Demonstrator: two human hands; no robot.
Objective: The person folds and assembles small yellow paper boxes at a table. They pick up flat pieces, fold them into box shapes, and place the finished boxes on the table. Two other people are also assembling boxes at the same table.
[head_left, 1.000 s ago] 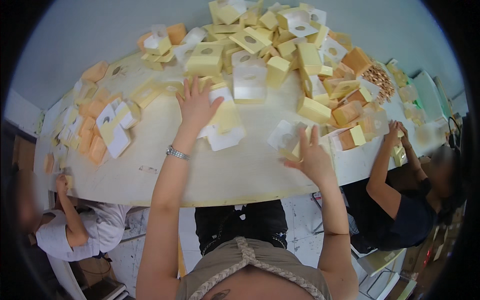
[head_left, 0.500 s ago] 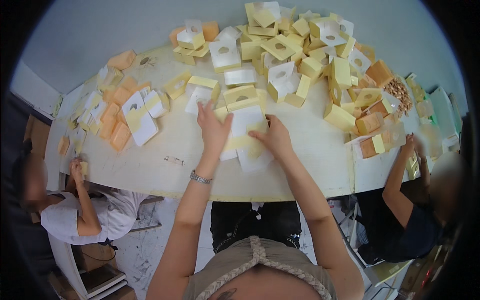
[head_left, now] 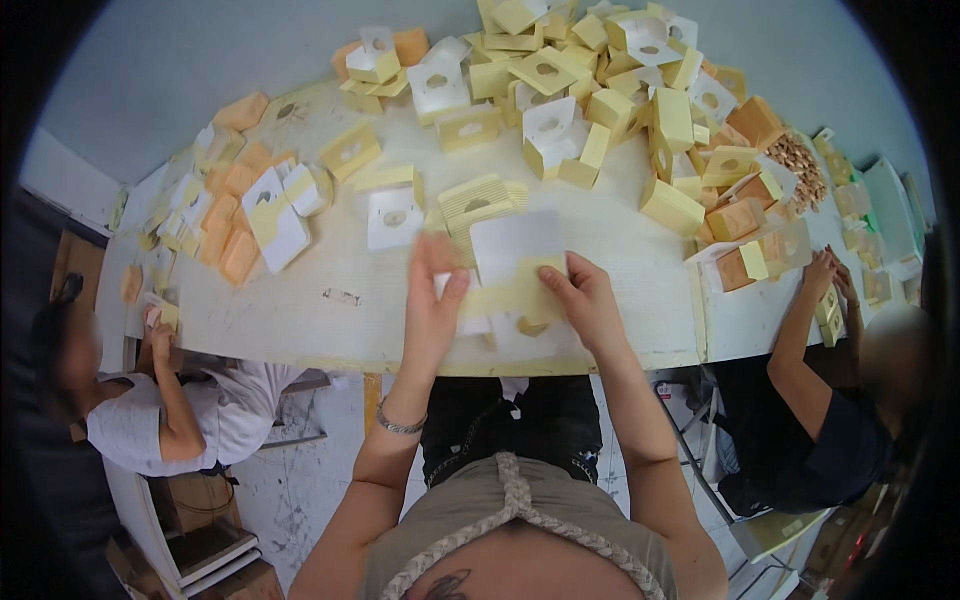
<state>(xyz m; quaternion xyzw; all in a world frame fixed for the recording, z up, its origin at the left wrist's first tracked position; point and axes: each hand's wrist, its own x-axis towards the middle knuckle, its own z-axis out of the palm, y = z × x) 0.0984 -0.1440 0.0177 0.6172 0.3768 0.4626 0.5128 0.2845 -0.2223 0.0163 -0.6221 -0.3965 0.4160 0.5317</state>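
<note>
A flat, partly unfolded white-and-yellow carton [head_left: 518,245] is in front of me, tilted up off the table. My right hand [head_left: 585,300] grips its right edge, thumb on top and fingers behind. My left hand [head_left: 435,295] is by the carton's left side, thumb apart from the fingers, which are blurred. Whether it touches the carton is unclear. Other white-and-yellow card [head_left: 475,322] shows low between my hands. Just beyond lies a yellow ribbed carton [head_left: 475,198] with a cut-out. An open carton [head_left: 392,215] with a white inside sits beyond my left hand.
A large heap of yellow cartons [head_left: 555,70] covers the far side. At left are orange blocks [head_left: 238,250] and white cartons [head_left: 285,225]. Small brown pieces [head_left: 800,170] lie far right. A person [head_left: 190,420] works at left, another [head_left: 825,400] at right. The table edge [head_left: 650,372] is near me.
My right hand has lifted and turned the carton, moving it slightly right. My left hand has drawn back nearer me from the far carton. A white carton beyond the ribbed one now shows its yellow side.
</note>
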